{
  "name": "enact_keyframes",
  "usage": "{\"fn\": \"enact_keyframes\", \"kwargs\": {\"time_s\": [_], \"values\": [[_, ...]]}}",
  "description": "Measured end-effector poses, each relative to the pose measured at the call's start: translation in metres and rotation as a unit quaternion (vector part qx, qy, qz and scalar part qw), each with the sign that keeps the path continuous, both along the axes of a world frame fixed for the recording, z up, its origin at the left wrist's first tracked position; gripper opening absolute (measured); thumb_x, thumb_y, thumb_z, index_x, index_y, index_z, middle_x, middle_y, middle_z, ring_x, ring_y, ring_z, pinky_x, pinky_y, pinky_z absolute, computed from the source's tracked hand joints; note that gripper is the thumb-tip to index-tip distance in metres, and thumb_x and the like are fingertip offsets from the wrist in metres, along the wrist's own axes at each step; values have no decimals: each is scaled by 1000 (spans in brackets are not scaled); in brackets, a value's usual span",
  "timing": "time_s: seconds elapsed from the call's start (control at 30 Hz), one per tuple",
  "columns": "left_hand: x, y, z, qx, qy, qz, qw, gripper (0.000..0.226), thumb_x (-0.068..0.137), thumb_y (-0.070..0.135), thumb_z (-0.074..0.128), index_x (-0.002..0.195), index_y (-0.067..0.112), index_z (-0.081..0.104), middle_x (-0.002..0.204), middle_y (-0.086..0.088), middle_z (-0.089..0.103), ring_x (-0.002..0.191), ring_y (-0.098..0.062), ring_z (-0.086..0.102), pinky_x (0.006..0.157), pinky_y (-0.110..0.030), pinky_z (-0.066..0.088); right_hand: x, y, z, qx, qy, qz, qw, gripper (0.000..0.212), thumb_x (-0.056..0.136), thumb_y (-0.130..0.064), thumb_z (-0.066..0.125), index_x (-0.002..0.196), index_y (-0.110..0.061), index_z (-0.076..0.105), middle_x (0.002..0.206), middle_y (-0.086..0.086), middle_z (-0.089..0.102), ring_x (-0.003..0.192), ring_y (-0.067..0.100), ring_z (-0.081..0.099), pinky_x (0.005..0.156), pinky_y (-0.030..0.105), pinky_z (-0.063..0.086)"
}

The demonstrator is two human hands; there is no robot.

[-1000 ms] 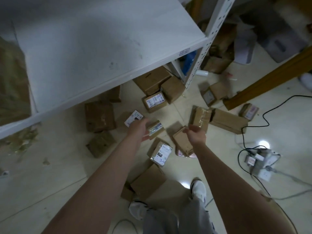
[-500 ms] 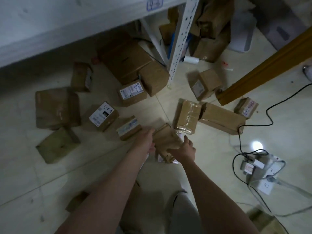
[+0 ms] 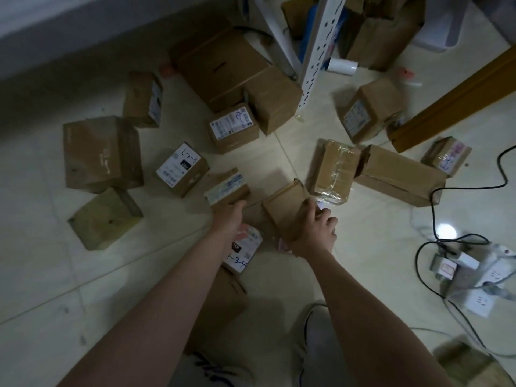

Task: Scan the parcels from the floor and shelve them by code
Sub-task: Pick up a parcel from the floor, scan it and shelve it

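Two hands work the pick-up step. Our right hand clasps a plain box on the floor; left hand touches a labelled box, grip unclear. Next: lift, find label.

— What can't you make out?
— The left hand covers the near edge of the small labelled parcel; its fingers are hidden, so the grip is unclear.
— And the other?
— The right hand hides the near side of the plain parcel.
— The labels?
— The print on the label under the left wrist is too small to read, and the wrist covers part of it.
— Anything cut off?
— The shelf post runs out at the top edge; the blurred box at the bottom right is cropped.
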State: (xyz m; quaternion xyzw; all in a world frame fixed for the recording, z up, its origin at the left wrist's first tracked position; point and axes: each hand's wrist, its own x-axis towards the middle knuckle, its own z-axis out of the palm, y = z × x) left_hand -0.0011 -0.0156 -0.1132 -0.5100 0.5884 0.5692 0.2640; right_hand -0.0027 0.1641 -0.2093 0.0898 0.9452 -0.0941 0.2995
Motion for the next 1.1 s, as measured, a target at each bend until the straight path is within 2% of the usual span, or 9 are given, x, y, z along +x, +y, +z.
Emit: {"fn": "enact_keyframes", "kwargs": {"time_s": [0.2, 0.33, 0.53, 0.7, 0.77, 0.83, 0.97, 1.03, 1.1], "values": [[3, -4, 93, 17, 15, -2, 1000, 30, 102, 34, 52, 123, 13, 59, 123, -16, 63, 112, -34, 63, 100, -46, 53, -8, -9, 103, -171, 36, -138, 975, 128, 56, -41, 90, 153, -31, 7, 137, 12, 25, 125, 38, 28, 95, 50, 43], [-4, 1, 186, 22, 25, 14, 999, 36, 94, 44, 61, 113, 15, 65, 111, -17, 70, 101, -33, 69, 90, -42, 57, -18, -16, 211, -299, 86, -217, 925, 127, 58, -34, 91, 156, -31, 10, 146, 13, 24, 134, 39, 29, 108, 53, 38], [-41, 22, 366, -3, 102, 77, 992, 31, 93, 48, 62, 107, 21, 67, 99, -1, 67, 92, -20, 64, 79, -33, 52, -26, 3, 393, -522, 106, -301, 791, 116, 60, -26, 90, 155, -27, 23, 153, 6, 34, 135, 30, 43, 105, 54, 46], [-26, 58, 497, 91, 153, 181, 967, 97, 48, 79, 72, 130, 27, 62, 125, -3, 65, 113, -27, 61, 101, -49, 48, -17, 35, 536, -623, 72, -311, 714, 89, 65, -28, 78, 144, -37, 39, 137, 0, 56, 120, 27, 60, 80, 42, 60], [-8, 78, 541, 148, 172, 213, 950, 84, 61, 75, 73, 129, 27, 61, 124, -4, 65, 112, -27, 60, 91, -43, 49, -13, 50, 586, -683, 66, -309, 659, 69, 83, -8, 69, 146, -18, 43, 122, -6, 68, 116, 25, 64, 76, 36, 59], [12, 96, 569, 200, 201, 240, 928, 84, 60, 71, 77, 128, 24, 64, 126, -9, 66, 113, -27, 60, 80, -40, 50, -10, 60, 632, -739, 35, -299, 603, 60, 79, -13, 68, 137, -10, 52, 118, 8, 69, 113, 33, 64, 82, 44, 57], [33, 115, 607, 297, 235, 205, 902, 83, 62, 64, 74, 126, 12, 68, 127, -21, 66, 107, -37, 63, 101, -56, 46, 3, 66, 695, -807, -30, -278, 520, 74, 50, -31, 87, 116, -7, 65, 110, 16, 67, 104, 35, 65, 90, 55, 53], [32, 113, 628, 315, 256, 178, 897, 73, 69, 59, 66, 123, 10, 68, 112, -21, 71, 100, -37, 64, 108, -61, 40, 7, 65, 710, -828, -48, -279, 484, 63, 55, -27, 85, 113, -8, 69, 119, 21, 61, 118, 45, 53, 108, 69, 29], [28, 103, 649, 294, 292, 178, 892, 61, 72, 50, 66, 120, 11, 67, 96, -14, 76, 91, -36, 67, 102, -61, 47, 9, 60, 725, -834, -44, -276, 477, 44, 69, -22, 73, 111, -10, 72, 126, 22, 60, 124, 48, 49, 108, 70, 29]]}}
